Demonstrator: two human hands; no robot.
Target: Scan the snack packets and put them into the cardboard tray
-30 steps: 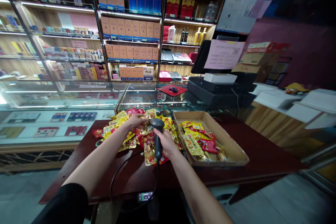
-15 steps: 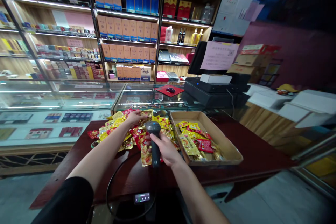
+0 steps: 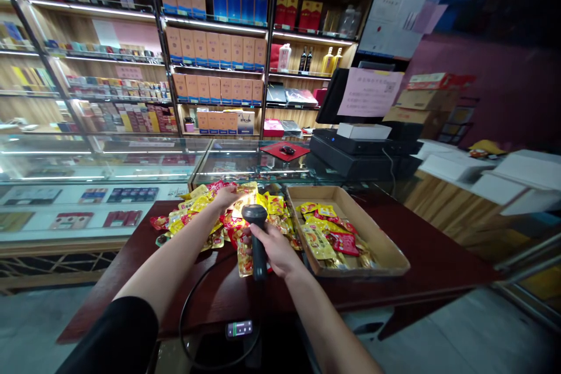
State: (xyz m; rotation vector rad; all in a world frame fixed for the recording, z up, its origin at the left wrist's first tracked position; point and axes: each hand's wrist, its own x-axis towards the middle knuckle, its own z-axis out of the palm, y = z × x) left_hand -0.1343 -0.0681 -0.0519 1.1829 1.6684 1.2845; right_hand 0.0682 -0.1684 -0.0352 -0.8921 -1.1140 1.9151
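The left hand (image 3: 227, 197) lies on top of a heap of yellow and red foil snack packets (image 3: 197, 217), fingers over a gold packet, though whether it grips that packet I cannot tell. Just beside it, the right hand (image 3: 274, 251) is closed around the grip of a black handheld barcode scanner (image 3: 258, 245), whose head points down at the heap. The heap sits on a dark red wooden table (image 3: 421, 280), next to a shallow cardboard tray (image 3: 350, 210) holding more packets (image 3: 318, 242). A black cable (image 3: 188, 310) loops from the scanner. Print on the packets is too small to read, as is the text on a pink paper notice (image 3: 370, 92) with a QR code.
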